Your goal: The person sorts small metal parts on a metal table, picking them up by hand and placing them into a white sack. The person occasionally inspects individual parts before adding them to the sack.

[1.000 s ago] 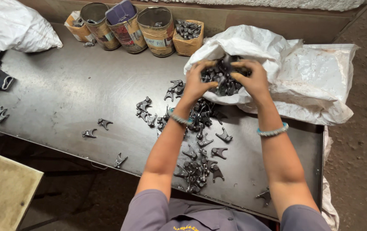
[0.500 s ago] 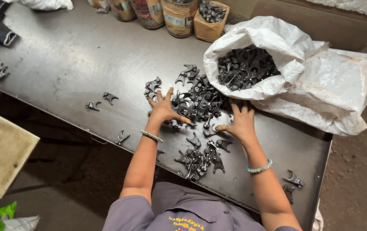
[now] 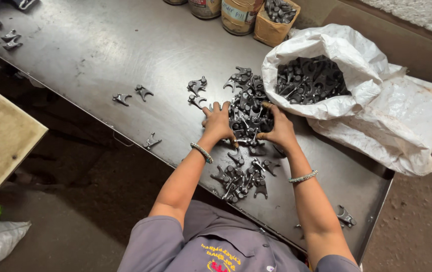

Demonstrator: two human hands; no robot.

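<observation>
- The left hand (image 3: pixel 219 122) rests flat, fingers spread, against the left edge of the heap of dark forged metal parts (image 3: pixel 249 113) on the steel surface (image 3: pixel 100 50).
- The right hand (image 3: pixel 279 132) cups the heap's right edge, grip loose, clasping nothing.
- The heap lies between both hands, equally near; the white sack (image 3: pixel 377 100) sits beyond.

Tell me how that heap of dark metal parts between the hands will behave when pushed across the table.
The heap of metal parts probably feels heavy for its size: the pieces look like solid forged steel. On the smooth metal table it should slide rather than roll, since the pieces are forked and flat. Their prongs interlock, so the left hand and right hand likely drag clumps.
</observation>
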